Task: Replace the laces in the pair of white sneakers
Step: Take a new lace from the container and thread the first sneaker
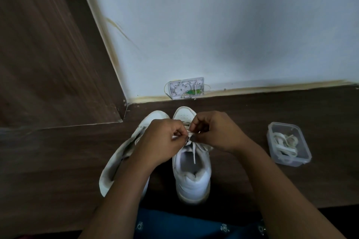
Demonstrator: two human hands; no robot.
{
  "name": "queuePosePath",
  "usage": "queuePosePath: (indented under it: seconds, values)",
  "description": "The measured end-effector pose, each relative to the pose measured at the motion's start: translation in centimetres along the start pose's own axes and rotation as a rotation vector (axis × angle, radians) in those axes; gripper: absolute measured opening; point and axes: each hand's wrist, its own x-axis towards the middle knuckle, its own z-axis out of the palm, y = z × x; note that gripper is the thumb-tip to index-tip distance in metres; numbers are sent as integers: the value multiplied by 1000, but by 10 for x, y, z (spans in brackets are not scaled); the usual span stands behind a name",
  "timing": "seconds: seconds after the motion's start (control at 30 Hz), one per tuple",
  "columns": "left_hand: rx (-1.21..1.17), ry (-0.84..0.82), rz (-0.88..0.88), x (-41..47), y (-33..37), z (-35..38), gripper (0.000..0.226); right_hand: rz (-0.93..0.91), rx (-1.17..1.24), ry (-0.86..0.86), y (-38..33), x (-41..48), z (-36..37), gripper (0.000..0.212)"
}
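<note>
Two white sneakers stand side by side on the brown floor, toes toward the wall. The right sneaker [191,176] is upright under my hands. The left sneaker [118,161] leans to the left, partly hidden by my left forearm. My left hand [161,139] and my right hand [215,130] meet above the right sneaker's eyelets, each pinching the white lace [193,153]. One lace end hangs down into the shoe's opening.
A clear plastic box [291,158] holding coiled white laces sits on the floor to the right. A small open wall box [186,88] with wiring sits at the skirting ahead. A wooden panel [48,54] rises on the left. Blue patterned cloth [194,225] lies at the bottom.
</note>
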Motion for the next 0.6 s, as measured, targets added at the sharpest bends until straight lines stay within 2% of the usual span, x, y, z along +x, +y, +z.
queuePosePath:
  seconds: [0.13,0.27,0.5,0.6]
  values:
    - [-54,16,-38,-1,0,4,18,4,-9,-1,0,0,0,20]
    - [-68,33,-89,0,4,7,5,9,-13,1,-1,-1,0,20]
    - [-54,116,-170,-1,15,17,26,11,-6,6,-3,-3,-1,16]
    - [-73,149,-211,-1,19,22,33,23,-12,3,-3,-3,-2,20]
